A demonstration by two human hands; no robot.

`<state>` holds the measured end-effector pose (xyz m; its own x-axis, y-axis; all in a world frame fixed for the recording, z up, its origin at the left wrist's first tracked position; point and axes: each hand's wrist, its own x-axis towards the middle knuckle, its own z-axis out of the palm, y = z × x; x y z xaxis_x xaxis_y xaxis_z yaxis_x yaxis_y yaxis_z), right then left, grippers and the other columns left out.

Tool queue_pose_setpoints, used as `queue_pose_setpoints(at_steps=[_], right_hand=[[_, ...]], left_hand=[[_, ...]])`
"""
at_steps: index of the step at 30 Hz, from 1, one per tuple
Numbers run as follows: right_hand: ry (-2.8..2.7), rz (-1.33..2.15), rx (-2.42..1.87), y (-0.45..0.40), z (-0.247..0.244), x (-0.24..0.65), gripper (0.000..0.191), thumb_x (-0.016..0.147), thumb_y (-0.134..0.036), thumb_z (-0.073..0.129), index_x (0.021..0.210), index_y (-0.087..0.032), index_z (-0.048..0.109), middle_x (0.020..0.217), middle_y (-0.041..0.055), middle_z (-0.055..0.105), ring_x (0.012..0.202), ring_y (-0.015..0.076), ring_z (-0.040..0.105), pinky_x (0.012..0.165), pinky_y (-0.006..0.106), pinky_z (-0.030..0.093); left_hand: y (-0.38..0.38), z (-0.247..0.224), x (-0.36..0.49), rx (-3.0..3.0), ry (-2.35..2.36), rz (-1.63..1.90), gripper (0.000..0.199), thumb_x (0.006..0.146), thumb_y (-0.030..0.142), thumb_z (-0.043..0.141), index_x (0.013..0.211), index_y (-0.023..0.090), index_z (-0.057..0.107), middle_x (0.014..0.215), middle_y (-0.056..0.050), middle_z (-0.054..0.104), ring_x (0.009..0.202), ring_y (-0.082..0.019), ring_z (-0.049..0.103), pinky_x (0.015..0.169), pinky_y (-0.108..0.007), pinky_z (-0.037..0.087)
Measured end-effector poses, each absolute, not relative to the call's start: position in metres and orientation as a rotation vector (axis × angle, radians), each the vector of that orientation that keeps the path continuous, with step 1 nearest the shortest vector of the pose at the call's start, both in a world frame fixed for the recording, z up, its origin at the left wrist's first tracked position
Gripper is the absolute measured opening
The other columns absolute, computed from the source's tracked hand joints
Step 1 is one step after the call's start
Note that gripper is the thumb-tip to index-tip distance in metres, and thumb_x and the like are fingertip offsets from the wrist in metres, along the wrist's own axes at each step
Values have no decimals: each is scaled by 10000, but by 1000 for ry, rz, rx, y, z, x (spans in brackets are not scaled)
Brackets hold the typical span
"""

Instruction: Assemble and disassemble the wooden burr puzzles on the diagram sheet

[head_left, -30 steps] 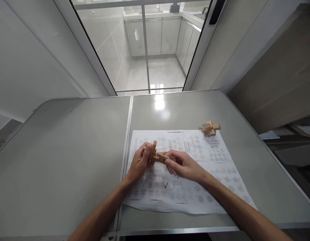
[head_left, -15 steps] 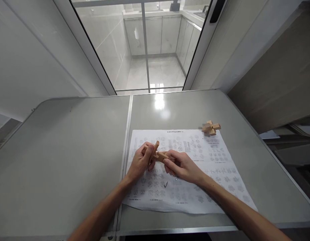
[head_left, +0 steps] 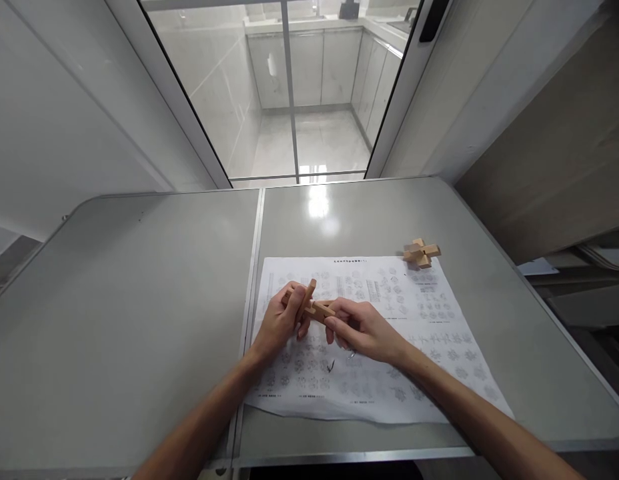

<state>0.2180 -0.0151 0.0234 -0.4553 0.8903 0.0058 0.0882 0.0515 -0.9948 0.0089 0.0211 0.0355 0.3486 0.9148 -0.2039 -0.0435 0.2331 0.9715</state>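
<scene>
Above the printed sheet, my left hand (head_left: 285,312) is closed around wooden puzzle pieces, one of which, an upright wooden stick (head_left: 309,293), tilts up past the thumb. My right hand (head_left: 362,327) pinches the right end of another notched wooden piece (head_left: 320,311), whose left end meets the pieces in my left hand. Fingers hide part of the joint, so how the pieces interlock cannot be made out. An assembled wooden burr puzzle (head_left: 422,254) rests at the sheet's far right corner.
The large paper sheet (head_left: 389,393) carries many small printed diagrams. Two small dark marks or bits lie on it below my hands. A metal seam (head_left: 254,247) divides the grey table (head_left: 154,300). A glass door (head_left: 329,140) stands beyond the far edge.
Almost nothing differs. Both hands keep their hold on the wooden pieces, with only a very slight shift of the fingers and the view.
</scene>
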Motion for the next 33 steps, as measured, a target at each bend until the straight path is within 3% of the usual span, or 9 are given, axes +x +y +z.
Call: queue_pose_setpoints(at_steps=[10,14,20,30,33], right_hand=[[-1850,993,-1071,-14,21,223,185,1057,-402,630,971,-239,606,651,-55,497,536,125,445,544,279,382],[-1995,646,-1145,-12,18,220,87,1064,-290,561,1057,-234,627,851,39,625,697,177,570,619,312,450],[-2048,544,-1277,-10,10,220,223,1062,-259,572,1277,-228,617,1069,114,621,849,229,609,705,367,548],[-2071,569,-1304,-8,11,222,94,1022,-281,655,1072,-215,611,1042,104,607,882,252,603,693,370,541],[-2074,585,-1289,-8,12,222,92,1062,-266,593,987,-214,598,1004,93,602,848,233,585,697,365,519]], left_hand=[[20,44,11,1069,1032,915,563,983,751,552,845,206,522,464,97,446,340,-76,385,367,-194,364],[21,45,11,1040,1033,939,586,947,780,579,841,206,530,497,97,450,345,-70,380,355,-192,364],[22,41,10,1053,1017,947,585,945,774,590,830,203,527,508,98,438,348,-65,381,361,-193,378],[22,39,9,1075,1038,937,570,963,760,577,852,203,540,499,93,454,357,-73,386,367,-201,387],[21,42,9,1084,1039,938,580,955,769,582,840,201,544,488,94,438,358,-74,388,373,-200,386]])
